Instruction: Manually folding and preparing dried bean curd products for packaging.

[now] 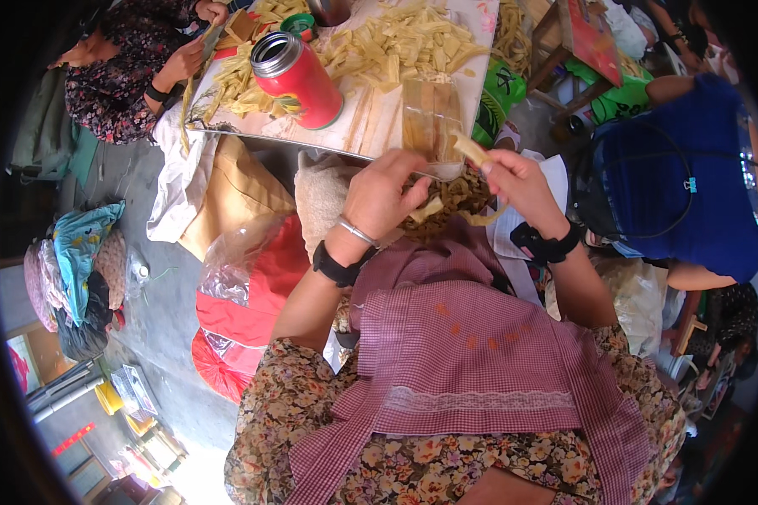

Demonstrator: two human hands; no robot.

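My right hand (521,183) pinches a pale yellow, leaf-like dried strip (470,150) between thumb and fingers, just off the table's near corner. A curled length of strip hangs below that hand. My left hand (388,189) is at the table edge, its thumb and forefinger apart. Close under its thumb shows another strip end (426,208); whether the hidden fingers grip it is unclear. Between and beyond my hands, a flat wooden block (431,120) with clear tape or film across it lies on the table corner. Darker curled strips (464,192) are heaped below the edge.
On the table (369,123) stand an open red vacuum flask (300,85) and its green cap (298,26). Yellow strips (398,44) are piled behind them. Across the left corner, another person's hand (186,60) works. A person in blue (682,177) sits at right, near a wooden stool (581,47).
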